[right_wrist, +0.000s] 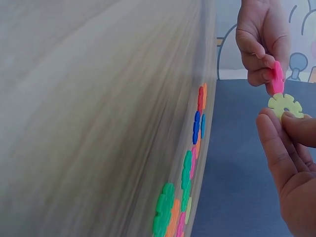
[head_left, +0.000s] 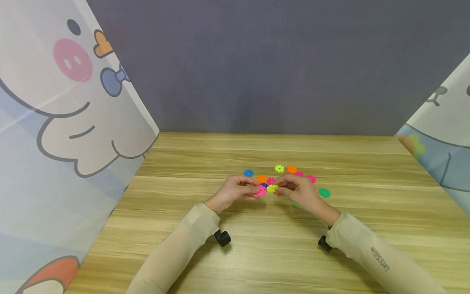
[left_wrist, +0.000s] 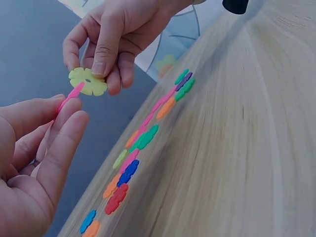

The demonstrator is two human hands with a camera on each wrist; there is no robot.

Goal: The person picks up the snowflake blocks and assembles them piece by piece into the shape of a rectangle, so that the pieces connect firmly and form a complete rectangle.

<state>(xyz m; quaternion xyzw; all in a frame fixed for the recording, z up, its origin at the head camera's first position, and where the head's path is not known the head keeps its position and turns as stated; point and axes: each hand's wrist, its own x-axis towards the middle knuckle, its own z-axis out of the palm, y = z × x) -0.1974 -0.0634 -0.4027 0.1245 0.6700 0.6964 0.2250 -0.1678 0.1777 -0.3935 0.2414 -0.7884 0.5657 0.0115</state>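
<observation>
My left hand (head_left: 233, 191) pinches a pink notched plastic disc (head_left: 261, 190) between thumb and fingers. A yellow notched disc (left_wrist: 88, 83) is pinched in my right hand (head_left: 300, 194). Both discs are held above the table, and their edges meet at roughly a right angle in both wrist views. Whether the slots are interlocked I cannot tell. On the table beneath and beyond the hands lie more such discs, among them a blue disc (head_left: 248, 173), an orange disc (head_left: 262, 179) and a red disc (left_wrist: 116, 199). Part of this group is hidden behind the right hand in the head view.
A green disc (head_left: 324, 193) lies to the right of the right hand. Farther back are another yellow disc (head_left: 279, 168) and an orange one (head_left: 292, 169). The wooden table (head_left: 198, 151) ends at a grey panel (head_left: 249, 69), with cartoon-printed sheets on both sides.
</observation>
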